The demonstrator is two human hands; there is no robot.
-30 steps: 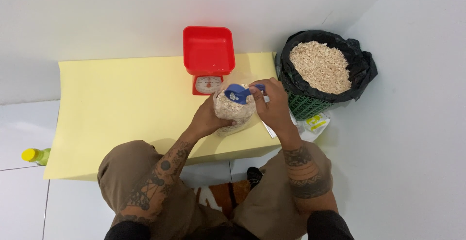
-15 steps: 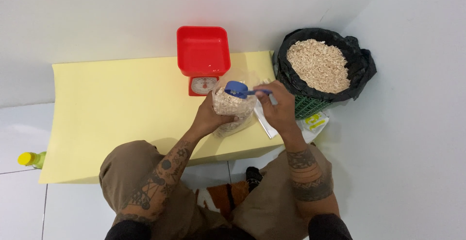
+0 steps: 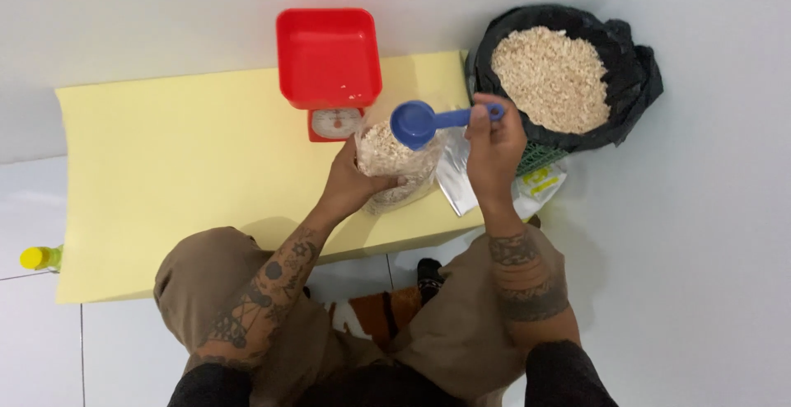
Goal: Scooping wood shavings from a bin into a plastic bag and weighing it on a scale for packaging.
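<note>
The lower part of the clear bag (image 3: 395,168) is covered by the left hand (image 3: 356,183), so its bottom cannot be seen; the dial of the small scale (image 3: 334,123) is partly hidden behind the bag's top, and its reading is too small to make out; the silver pouch (image 3: 455,178) lies half under the bag and the right wrist, and the printed packet (image 3: 540,186) beside it is cut by the basket's edge; the green basket (image 3: 540,156) shows only a small corner under the black liner; at the far left only part of a yellow-capped bottle (image 3: 37,257) is in view.

A pale yellow sheet (image 3: 181,160) covers the low surface; the red tray (image 3: 329,54) sits on top of the scale, against the white wall; to the right stands the black liner bag (image 3: 630,61), filled with light grain flakes (image 3: 552,77); nothing lies between the scoop and this liner bag.

The left hand is curled around the side of the clear bag, fingers wrapped on it, holding it upright just in front of the scale; the bag is nearly full of the same flakes. The right hand (image 3: 494,147) is closed around the handle of the blue scoop (image 3: 416,123), thumb pressing on top; the scoop's cup hangs over the bag's open mouth, its hollow looks empty.
</note>
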